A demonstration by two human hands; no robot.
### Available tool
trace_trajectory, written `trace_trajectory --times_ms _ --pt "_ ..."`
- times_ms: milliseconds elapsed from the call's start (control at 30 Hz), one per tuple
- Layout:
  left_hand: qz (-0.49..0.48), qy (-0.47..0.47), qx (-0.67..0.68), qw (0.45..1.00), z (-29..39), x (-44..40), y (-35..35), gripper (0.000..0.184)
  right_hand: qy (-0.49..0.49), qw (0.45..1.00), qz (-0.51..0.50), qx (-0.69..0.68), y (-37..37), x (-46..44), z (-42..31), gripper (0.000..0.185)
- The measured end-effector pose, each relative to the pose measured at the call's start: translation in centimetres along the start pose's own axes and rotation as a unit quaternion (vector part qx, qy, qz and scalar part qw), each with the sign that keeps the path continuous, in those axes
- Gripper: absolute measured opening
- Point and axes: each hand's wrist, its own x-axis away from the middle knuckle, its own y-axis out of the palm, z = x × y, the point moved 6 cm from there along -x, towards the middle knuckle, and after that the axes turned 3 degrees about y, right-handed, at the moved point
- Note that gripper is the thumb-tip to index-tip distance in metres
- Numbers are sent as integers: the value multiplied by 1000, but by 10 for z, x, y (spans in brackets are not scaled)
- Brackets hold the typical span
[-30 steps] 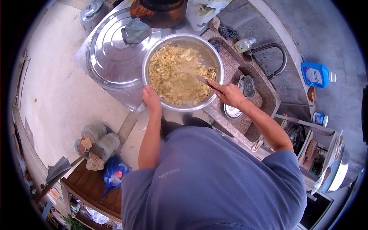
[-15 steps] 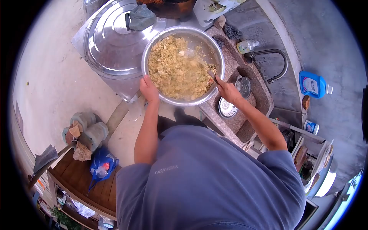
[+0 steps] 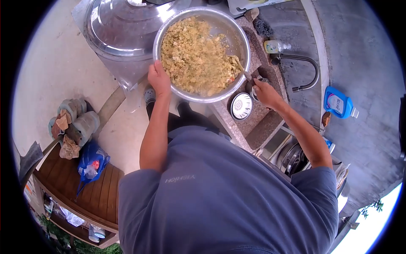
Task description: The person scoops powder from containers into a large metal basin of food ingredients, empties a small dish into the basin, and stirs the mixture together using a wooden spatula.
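Note:
A wide metal basin (image 3: 231, 35) holds a heap of yellow, crumbly food (image 3: 192, 57) with pale and greenish bits. My left hand (image 3: 159, 80) grips the basin's near-left rim, thumb on top and fingers hidden beneath. In my closed right hand (image 3: 265, 94) is the handle of a utensil (image 3: 248, 76), at the basin's right edge. Its head lies under a clump of food inside the rim, so I cannot tell whether it is a spoon or a spatula.
Left of the basin stands a large lidded metal pot (image 3: 122, 31). A stone sink (image 3: 270, 127) with a patterned bowl (image 3: 242, 106) and a curved faucet (image 3: 317, 70) is at right. A blue bottle (image 3: 338, 102) stands beyond. A wooden bench (image 3: 99, 192) is at lower left.
The view has shifted, so the basin sits higher in it. My right hand has drawn outward from the rim with the utensil, and a clump of food now shows at its head.

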Motion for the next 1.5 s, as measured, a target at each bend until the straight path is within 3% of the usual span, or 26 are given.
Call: trace_trajectory --times_ms 67,100,233,467,567,667,700,833,967,1100,1233,1267,1333,1367,1400,1500 --pt "5 -6 10 1000 1 2 0 40 173 944 -135 -248 3 31 -13 51" --pt "-6 -19 8 1000 1 2 0 39 215 912 -142 -320 11 39 -20 56" --pt "-34 -20 1 999 0 -2 1 37 257 842 -168 -445 33 36 -28 50" --pt "-70 -13 2 997 4 -4 1 37 231 755 -251 -560 47 9 -45 19" --pt "-72 8 -8 997 4 -6 1 37 201 711 -275 -616 50 -17 -47 17" --pt "-73 22 -22 997 1 -6 3 36 171 594 -330 -713 61 -43 -45 17" --pt "-70 29 -23 997 4 -6 2 37 156 586 -330 -723 63 -50 -47 19" --pt "-70 35 -25 997 10 -3 4 37 104 404 -356 -836 83 -56 -65 25" --pt "-62 43 -65 995 -4 -4 4 39 87 333 -310 -886 102 -30 -74 25" --pt "-46 54 -60 996 13 0 2 41 87 533 -136 -830 77 12 -64 29" --pt "-59 47 -75 994 5 -4 3 42 16 836 119 -536 48 31 -41 54" --pt "-64 44 -80 994 4 -3 3 43 -31 875 211 -434 40 36 -43 54" --pt "-61 55 -75 994 7 -7 4 44 -121 892 386 -202 24 52 -64 55" --pt "-54 68 -92 992 7 -4 3 44 -88 912 355 -184 31 49 -67 59" --pt "-48 80 -108 990 5 -3 2 44 -99 897 414 -116 45 42 -69 55" --pt "-64 54 -93 992 -1 -1 1 47 -17 930 351 -106 79 5 -51 53"
